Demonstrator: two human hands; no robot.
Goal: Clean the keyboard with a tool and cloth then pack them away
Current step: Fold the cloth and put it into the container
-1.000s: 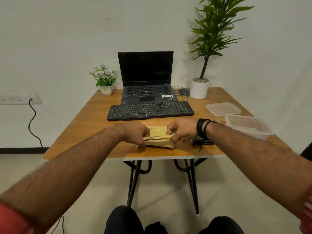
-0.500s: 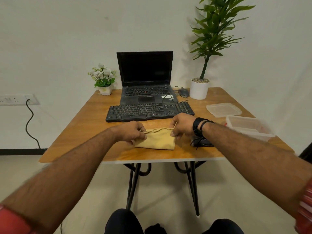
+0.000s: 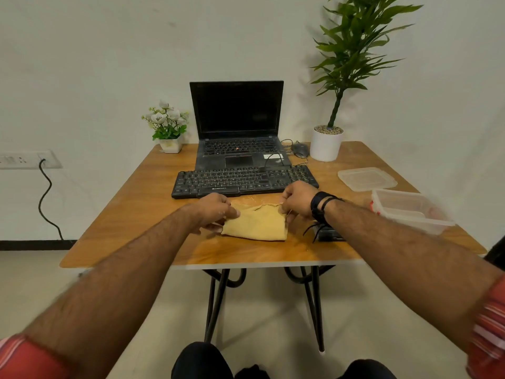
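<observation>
Two plants, two keyboards (one the laptop's), perhaps one cloth.

Scene evenly, softly lit; faint shadow of plant cast on wall. Edges bowed by wide-angle lens; forearms at lower corners motion-blurred.

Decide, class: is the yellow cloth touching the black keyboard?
Apart. The head view shows a bare strip of table between the yellow cloth and the black keyboard.

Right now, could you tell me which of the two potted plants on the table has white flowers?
The small plant at the far left corner, left of the laptop, has white flowers. The tall plant in the round white pot on the right shows only green leaves.
</observation>
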